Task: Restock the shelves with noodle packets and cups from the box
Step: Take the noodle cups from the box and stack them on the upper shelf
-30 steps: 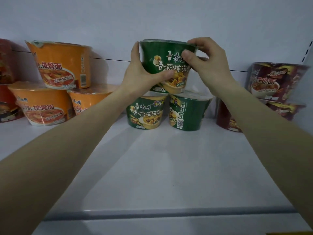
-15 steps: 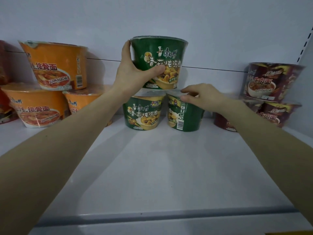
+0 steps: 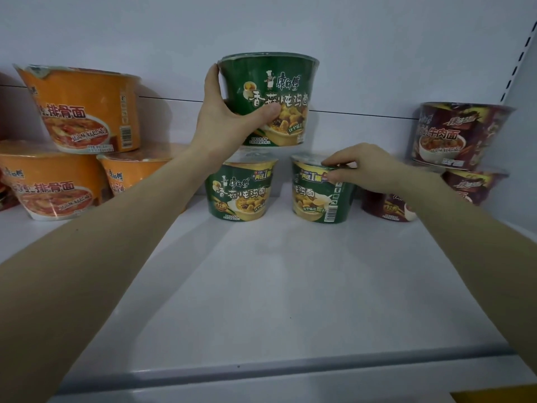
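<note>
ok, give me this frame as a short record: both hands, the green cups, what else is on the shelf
left hand: grips top green cup by its side
right hand: pinches rim of lower right green cup
top green cup: upright, above lower left green cup; contact unclear
lower pair: upright on white shelf, gap between them
orange cups: three at left, one stacked on two
maroon cups: three at right, one on top
</note>
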The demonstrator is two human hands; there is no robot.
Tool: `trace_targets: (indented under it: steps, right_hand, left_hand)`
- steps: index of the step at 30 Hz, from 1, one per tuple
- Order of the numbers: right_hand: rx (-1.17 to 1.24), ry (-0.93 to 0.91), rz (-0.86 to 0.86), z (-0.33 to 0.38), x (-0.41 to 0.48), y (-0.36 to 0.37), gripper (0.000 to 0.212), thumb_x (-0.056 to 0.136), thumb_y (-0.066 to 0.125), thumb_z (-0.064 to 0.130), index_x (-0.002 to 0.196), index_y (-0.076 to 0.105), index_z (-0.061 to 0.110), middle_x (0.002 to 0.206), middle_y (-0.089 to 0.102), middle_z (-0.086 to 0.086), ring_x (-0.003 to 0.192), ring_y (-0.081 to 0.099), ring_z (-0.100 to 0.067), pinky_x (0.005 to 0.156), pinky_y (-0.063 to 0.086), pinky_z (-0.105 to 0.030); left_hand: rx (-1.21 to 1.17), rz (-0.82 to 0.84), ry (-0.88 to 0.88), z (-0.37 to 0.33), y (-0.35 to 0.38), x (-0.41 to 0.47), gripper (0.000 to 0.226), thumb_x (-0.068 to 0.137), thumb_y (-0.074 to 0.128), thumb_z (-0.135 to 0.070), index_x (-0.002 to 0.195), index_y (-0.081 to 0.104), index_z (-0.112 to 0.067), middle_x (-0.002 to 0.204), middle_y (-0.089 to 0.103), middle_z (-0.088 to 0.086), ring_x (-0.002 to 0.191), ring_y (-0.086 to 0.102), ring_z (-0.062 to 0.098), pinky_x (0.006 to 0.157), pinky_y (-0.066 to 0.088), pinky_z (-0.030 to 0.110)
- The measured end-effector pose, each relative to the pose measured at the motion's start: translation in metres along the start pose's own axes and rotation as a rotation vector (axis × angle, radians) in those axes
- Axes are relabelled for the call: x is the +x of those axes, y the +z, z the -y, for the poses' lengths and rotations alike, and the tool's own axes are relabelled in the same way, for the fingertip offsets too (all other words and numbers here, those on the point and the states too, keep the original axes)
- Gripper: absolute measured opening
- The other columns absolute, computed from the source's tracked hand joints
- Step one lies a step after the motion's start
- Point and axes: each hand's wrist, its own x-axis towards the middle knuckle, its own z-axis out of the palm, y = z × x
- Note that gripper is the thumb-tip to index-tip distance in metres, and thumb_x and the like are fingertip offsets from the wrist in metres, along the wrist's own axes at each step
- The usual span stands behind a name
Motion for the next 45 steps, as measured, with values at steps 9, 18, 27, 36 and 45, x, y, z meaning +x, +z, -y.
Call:
trace_targets:
  steps: [9,18,27,36,45]
  right_hand:
    - [0.058,0.032,0.027,-0.013,-0.004,-0.003,0.034,0.086,0.063,0.016,0.119,0.057,0.013,0.121,0.059,-0.005,0.113,0.053,-0.017,0.090,0.037,-0.022]
    - [0.091,-0.033,-0.009,-0.015,-0.004,0.000,0.029,0.087,0.062,0.011,0.115,0.063,0.008,0.116,0.064,-0.007,0.099,0.051,-0.010,0.079,0.034,-0.015]
    - [0.260,-0.008,-0.011,-0.016,0.003,0.011,0.028,0.090,0.055,0.002,0.118,0.057,0.003,0.120,0.061,-0.011,0.101,0.052,-0.011,0.080,0.037,-0.009]
    - [0.195,-0.030,-0.053,-0.007,0.008,0.018,0.030,0.090,0.055,0.007,0.120,0.058,0.008,0.121,0.060,-0.008,0.101,0.051,-0.010,0.087,0.040,-0.019]
    - [0.170,-0.032,-0.044,-0.005,0.007,0.017,0.027,0.092,0.053,0.009,0.118,0.057,0.009,0.120,0.059,-0.007,0.104,0.053,-0.016,0.089,0.042,-0.025]
  left_hand:
    - [-0.013,0.002,0.024,-0.002,0.004,0.003,0.095,0.073,0.076,-0.027,0.145,0.014,-0.019,0.113,0.054,-0.008,0.084,0.056,-0.011,0.078,0.052,0.015]
    - [-0.026,-0.009,0.023,-0.004,0.007,0.004,0.097,0.073,0.077,-0.027,0.146,0.014,-0.018,0.116,0.055,-0.005,0.088,0.057,-0.009,0.080,0.052,0.017]
    - [-0.023,-0.015,0.032,-0.005,0.005,0.005,0.095,0.073,0.077,-0.027,0.145,0.015,-0.020,0.100,0.053,-0.018,0.082,0.056,-0.014,0.080,0.052,0.017]
    - [-0.031,-0.023,0.037,-0.006,0.010,0.005,0.093,0.073,0.077,-0.026,0.145,0.017,-0.017,0.104,0.055,-0.013,0.086,0.057,-0.010,0.079,0.052,0.014]
    - [-0.047,-0.020,0.045,-0.005,0.012,0.006,0.094,0.073,0.077,-0.024,0.145,0.017,-0.016,0.098,0.055,-0.019,0.082,0.058,-0.015,0.076,0.053,0.013]
